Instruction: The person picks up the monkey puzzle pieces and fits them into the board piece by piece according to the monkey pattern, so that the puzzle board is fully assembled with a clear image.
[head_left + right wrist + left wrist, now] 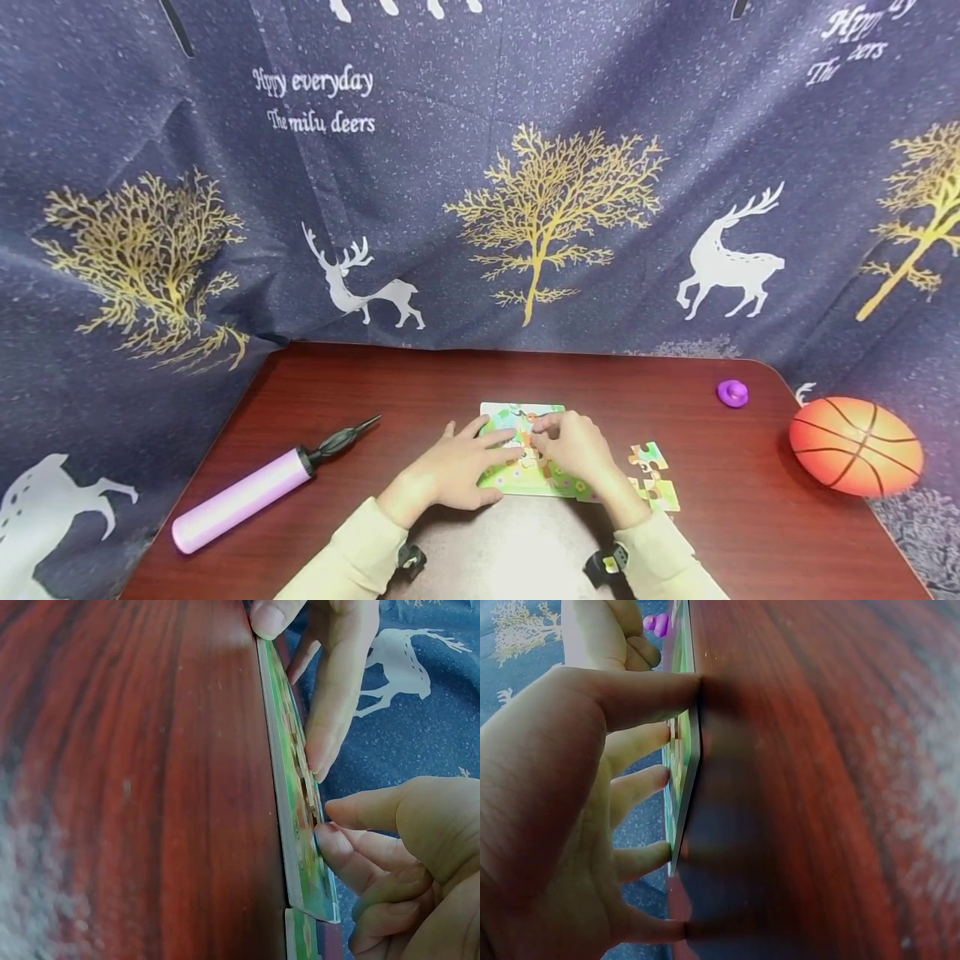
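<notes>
A flat jigsaw puzzle board (525, 483) with a green, flowered border lies at the middle of the table. My left hand (465, 467) spreads its fingers over the board's left part, with the thumb at the near edge, as the left wrist view shows. The little finger reaches the table beyond the board's side. Over the board's right half, my right hand (577, 446) pinches a small puzzle piece between thumb and index finger (337, 840), low at the picture's surface. Those fingertips mostly hide the piece. The other right fingers are curled in.
Loose puzzle pieces (663, 493) lie right of the board, partly behind the right wrist. A pink and black hand pump (243, 500) rests at left. A small purple hat-shaped thing (733, 393) is at the back right, and an orange basketball (855, 446) is at the right edge.
</notes>
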Demonstrator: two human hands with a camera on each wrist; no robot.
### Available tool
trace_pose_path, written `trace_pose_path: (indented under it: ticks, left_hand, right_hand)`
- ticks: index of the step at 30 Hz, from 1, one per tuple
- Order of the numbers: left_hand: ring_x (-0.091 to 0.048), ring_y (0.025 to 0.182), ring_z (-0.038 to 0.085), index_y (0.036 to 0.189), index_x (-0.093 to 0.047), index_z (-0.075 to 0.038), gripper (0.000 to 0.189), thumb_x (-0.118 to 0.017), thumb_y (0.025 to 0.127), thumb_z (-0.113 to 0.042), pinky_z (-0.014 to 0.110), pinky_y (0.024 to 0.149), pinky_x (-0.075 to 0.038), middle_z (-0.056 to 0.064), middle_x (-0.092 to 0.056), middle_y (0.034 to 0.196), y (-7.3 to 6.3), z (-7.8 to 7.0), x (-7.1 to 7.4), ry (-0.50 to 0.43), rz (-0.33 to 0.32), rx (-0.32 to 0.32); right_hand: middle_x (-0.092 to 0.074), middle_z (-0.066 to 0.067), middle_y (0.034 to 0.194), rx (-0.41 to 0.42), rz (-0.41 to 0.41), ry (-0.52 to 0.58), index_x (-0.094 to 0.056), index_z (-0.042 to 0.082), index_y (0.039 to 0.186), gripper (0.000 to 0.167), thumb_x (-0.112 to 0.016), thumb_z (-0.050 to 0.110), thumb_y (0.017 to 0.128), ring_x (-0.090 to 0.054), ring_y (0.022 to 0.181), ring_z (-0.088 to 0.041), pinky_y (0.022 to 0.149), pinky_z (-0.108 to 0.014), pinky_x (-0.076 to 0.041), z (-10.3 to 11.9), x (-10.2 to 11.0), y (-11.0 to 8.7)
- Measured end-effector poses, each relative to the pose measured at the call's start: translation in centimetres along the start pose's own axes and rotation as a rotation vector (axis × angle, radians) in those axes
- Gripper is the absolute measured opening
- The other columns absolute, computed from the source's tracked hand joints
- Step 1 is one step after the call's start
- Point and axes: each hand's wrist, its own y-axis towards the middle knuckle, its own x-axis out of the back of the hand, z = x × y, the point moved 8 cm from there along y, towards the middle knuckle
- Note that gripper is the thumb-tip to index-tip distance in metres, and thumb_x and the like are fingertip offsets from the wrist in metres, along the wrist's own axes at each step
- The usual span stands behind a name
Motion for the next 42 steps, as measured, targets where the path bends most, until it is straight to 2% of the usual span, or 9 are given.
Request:
trace_pose_path:
  ticks: [10,16,20,25,31,36,42]
  left_hand:
    - [-0.025,0.153,0.04,0.157,-0.046,-0.037,0.066,-0.066,0.095,-0.047,0.079,0.107,-0.028,-0.01,-0.032,0.167,0.1,-0.3,0.0,-0.018,-0.006,0.014]
    - [-0.024,0.154,0.04,0.157,-0.046,-0.037,0.066,-0.066,0.095,-0.047,0.078,0.107,-0.028,-0.009,-0.032,0.167,0.2,-0.5,0.0,-0.017,0.001,0.02]
    - [-0.024,0.154,0.041,0.157,-0.047,-0.039,0.065,-0.066,0.095,-0.047,0.079,0.107,-0.028,-0.009,-0.032,0.167,0.2,-0.6,0.0,-0.011,0.007,0.019]
    - [-0.029,0.151,0.043,0.155,-0.05,-0.039,0.064,-0.068,0.093,-0.049,0.076,0.105,-0.033,-0.006,-0.037,0.165,0.4,-0.9,0.3,0.007,-0.007,0.006]
    - [-0.03,0.151,0.039,0.15,-0.056,-0.037,0.063,-0.07,0.09,-0.049,0.075,0.107,-0.033,-0.005,-0.039,0.163,0.6,-1.0,0.5,0.006,-0.023,0.005]
    - [-0.029,0.153,0.037,0.147,-0.058,-0.034,0.062,-0.072,0.089,-0.049,0.075,0.107,-0.032,-0.006,-0.038,0.164,1.0,-1.0,0.4,-0.006,-0.025,0.013]
    - [-0.027,0.153,0.035,0.154,-0.05,-0.037,0.069,-0.071,0.09,-0.051,0.073,0.109,-0.032,-0.008,-0.035,0.165,1.3,-0.9,0.2,-0.002,0.0,0.032]
  right_hand:
    - [-0.071,0.011,0.081,0.018,-0.006,0.018,-0.081,0.024,0.095,0.006,-0.081,0.024,0.089,-0.064,0.076,-0.011,0.071,-0.042,-0.053,-0.2,0.4,-0.1]
    - [-0.068,0.01,0.078,0.041,-0.013,0.04,-0.08,0.02,0.096,0.006,-0.08,0.022,0.09,-0.059,0.069,-0.01,0.065,-0.037,-0.05,-1.0,1.5,-0.6]
    - [-0.069,0.009,0.076,0.022,-0.035,0.043,-0.08,0.018,0.101,0.01,-0.078,0.022,0.092,-0.06,0.065,-0.01,0.067,-0.037,-0.05,-2.5,3.2,-0.9]
    - [-0.072,0.009,0.074,0.009,-0.08,0.002,-0.079,0.015,0.108,0.018,-0.077,0.025,0.093,-0.069,0.075,-0.012,0.083,-0.048,-0.054,-4.8,6.4,-1.6]
    - [-0.076,0.005,0.088,-0.026,-0.116,-0.07,-0.076,0.01,0.115,0.031,-0.079,0.031,0.093,-0.071,0.077,-0.018,0.074,-0.046,-0.053,-8.3,10.0,-2.9]
    - [-0.077,-0.002,0.097,-0.085,-0.108,-0.145,-0.075,0.01,0.116,0.047,-0.081,0.047,0.088,-0.072,0.096,-0.03,0.08,-0.052,-0.052,-11.0,11.5,-4.2]
    - [-0.075,-0.006,0.105,-0.207,-0.053,-0.194,-0.072,0.008,0.117,0.072,-0.081,0.068,0.077,-0.07,0.1,-0.033,0.078,-0.054,-0.051,-13.0,12.0,-5.6]
